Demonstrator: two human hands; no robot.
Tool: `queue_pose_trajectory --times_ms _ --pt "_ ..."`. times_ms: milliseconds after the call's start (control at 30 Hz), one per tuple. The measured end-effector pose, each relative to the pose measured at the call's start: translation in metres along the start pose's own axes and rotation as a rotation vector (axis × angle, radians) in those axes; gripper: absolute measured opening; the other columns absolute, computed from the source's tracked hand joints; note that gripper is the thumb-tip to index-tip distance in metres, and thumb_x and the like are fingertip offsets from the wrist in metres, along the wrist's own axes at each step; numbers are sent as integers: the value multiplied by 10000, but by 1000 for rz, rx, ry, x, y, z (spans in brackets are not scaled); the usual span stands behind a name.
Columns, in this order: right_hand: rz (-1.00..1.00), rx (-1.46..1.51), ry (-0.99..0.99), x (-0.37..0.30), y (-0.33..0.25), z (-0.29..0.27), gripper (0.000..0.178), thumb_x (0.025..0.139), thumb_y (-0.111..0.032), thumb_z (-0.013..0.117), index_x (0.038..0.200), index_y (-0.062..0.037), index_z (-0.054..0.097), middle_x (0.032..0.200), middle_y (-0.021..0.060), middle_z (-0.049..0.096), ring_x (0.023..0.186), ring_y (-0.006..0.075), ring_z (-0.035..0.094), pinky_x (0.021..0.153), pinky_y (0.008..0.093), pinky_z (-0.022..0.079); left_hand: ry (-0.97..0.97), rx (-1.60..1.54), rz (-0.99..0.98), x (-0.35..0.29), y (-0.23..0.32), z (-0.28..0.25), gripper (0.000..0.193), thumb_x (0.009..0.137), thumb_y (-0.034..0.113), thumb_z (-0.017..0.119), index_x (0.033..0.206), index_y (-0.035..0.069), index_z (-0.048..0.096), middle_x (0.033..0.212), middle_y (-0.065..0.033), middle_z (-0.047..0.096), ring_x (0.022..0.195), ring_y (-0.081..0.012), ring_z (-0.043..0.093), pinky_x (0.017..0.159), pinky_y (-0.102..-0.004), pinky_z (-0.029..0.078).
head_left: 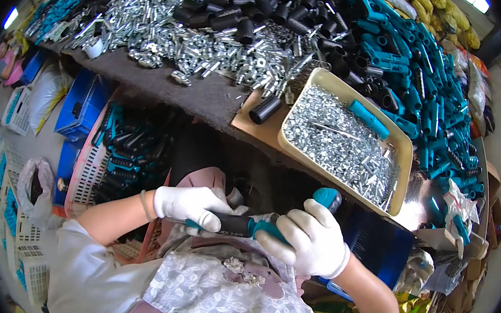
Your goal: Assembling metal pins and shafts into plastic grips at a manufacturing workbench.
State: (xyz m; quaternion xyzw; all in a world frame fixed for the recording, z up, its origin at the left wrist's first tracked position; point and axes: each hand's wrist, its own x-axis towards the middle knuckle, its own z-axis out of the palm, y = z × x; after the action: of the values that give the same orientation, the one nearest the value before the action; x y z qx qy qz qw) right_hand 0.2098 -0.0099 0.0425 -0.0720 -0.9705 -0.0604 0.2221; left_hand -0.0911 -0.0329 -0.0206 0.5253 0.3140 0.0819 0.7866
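Observation:
Close to my lap, both hands wear white gloves. My left hand [194,205] is closed round one end of a black and teal tool handle [235,225], which lies roughly level. My right hand [309,237] is closed over the handle's teal right part, its fingers curled. A rounded teal end [327,198] sticks up beyond the right fingers; whether it belongs to the same piece I cannot tell. Just past my hands, a cream tray [406,171] of small metal parts rests at the bench edge, with a teal handle piece [368,119] lying on them.
Heaped on the bench are metal pins and fittings [149,14], black tubes [265,4] and teal handle shells [433,108]. A black tube [265,109] lies left of the tray. A pink basket [87,171] of black and teal handles stands at my left, near blue bins [83,104].

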Motion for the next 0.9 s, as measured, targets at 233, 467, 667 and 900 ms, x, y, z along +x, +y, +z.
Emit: queue_pose_trajectory --times_ms 233,467,667,900 --pt "-228 55 -24 5 11 2 458 690 -215 638 1146 -178 662 964 27 600 927 198 595 980 414 464 -211 -249 -43 10 -24 0 754 819 548 770 1215 -69 595 760 -10 599 593 -78 544 516 -215 434" --pt "1369 1740 144 -17 -1 12 740 983 -401 589 1521 11 292 1327 214 576 1178 294 595 1025 392 463 763 1368 511 1 21 23 540 746 429 795 1180 134 662 784 -71 655 613 -285 651 525 -363 517" --pt "1098 1096 867 1 -17 31 781 939 -537 608 1414 63 453 1436 199 508 1353 340 477 1159 458 330 500 1272 233 2 18 32 391 795 346 751 1062 79 646 752 -178 654 696 -371 675 610 -420 557" --pt "802 723 784 9 -40 23 236 793 -32 566 997 39 659 1236 276 624 1170 362 616 1049 431 442 883 960 311 13 -4 13 332 765 299 788 993 80 687 834 -134 692 713 -342 692 647 -381 567"
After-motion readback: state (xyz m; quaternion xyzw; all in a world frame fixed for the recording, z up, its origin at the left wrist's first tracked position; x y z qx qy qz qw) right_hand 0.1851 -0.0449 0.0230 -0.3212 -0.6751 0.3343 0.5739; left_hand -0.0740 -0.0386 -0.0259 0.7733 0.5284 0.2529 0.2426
